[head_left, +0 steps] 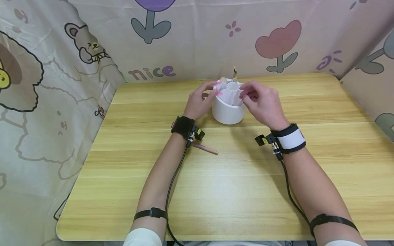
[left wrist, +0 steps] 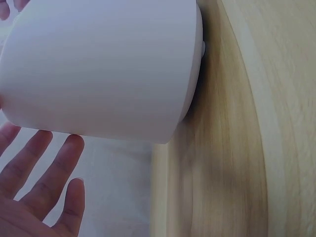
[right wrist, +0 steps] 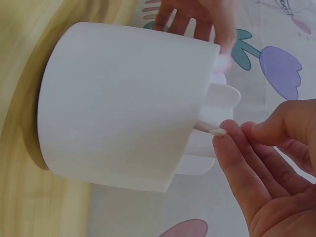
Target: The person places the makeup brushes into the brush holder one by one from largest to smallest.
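A round white desk organizer (head_left: 229,114) with inner compartments stands upright near the back of the table. My left hand (head_left: 199,99) grips its left rim, thumb and index finger at the top edge. In the left wrist view, the other fingers (left wrist: 66,160) lie against its outer wall. A small pink thing (right wrist: 224,62) shows beside the left thumb in the right wrist view. At the right rim, my right hand (head_left: 261,102) pinches the end of a thin, pale-tipped stick (right wrist: 210,129). The stick's lower part is hidden inside the organizer.
A slim pink pen-like stick (head_left: 205,148) lies on the wooden table (head_left: 215,191) beside the left wrist. A gold-coloured item (head_left: 235,73) and a rounded beige tip (head_left: 223,79) rise from the organizer's back. A patterned curtain (head_left: 203,44) hangs behind the table.
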`<state>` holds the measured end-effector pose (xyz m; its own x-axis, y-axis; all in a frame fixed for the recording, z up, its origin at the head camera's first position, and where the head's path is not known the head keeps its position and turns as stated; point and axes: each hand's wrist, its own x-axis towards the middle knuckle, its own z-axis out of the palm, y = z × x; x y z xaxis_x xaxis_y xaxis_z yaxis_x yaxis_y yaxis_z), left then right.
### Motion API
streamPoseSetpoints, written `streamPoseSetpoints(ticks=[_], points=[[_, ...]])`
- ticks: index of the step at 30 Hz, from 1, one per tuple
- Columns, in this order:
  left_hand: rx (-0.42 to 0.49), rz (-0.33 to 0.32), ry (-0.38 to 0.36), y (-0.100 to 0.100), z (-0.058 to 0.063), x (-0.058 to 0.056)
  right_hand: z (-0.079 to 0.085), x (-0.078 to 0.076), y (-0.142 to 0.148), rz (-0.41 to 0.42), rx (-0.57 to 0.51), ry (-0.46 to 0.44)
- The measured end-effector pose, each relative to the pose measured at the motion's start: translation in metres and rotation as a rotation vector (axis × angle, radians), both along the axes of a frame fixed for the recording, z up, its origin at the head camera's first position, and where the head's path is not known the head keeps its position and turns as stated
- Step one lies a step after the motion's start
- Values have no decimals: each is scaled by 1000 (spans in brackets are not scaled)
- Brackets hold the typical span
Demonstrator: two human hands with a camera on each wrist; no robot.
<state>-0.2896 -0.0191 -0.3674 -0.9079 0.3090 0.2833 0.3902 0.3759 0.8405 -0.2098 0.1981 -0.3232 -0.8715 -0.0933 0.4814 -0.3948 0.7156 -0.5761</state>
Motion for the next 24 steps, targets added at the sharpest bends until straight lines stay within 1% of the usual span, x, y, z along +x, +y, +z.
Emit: streamPoseSetpoints(ticks=[6,8,10,12,15,17,24], points=[[4,-1,-15,0,1,1,5,3,1,-10,-32,35],[6,-2,-17,0,1,1,6,5,-1,0,-34,48],[7,-3,-18,0,1,1,7,7,-4,31,-23,72],[5,-4,-15,0,1,2,8,9,-8,86,2,90],[7,-8,-4,-1,1,2,9,14,-16,176,54,97],[9,-10,-1,-2,1,3,9,17,-21,215,77,86],[11,-17,3,-2,1,3,8,22,-30,258,92,73]])
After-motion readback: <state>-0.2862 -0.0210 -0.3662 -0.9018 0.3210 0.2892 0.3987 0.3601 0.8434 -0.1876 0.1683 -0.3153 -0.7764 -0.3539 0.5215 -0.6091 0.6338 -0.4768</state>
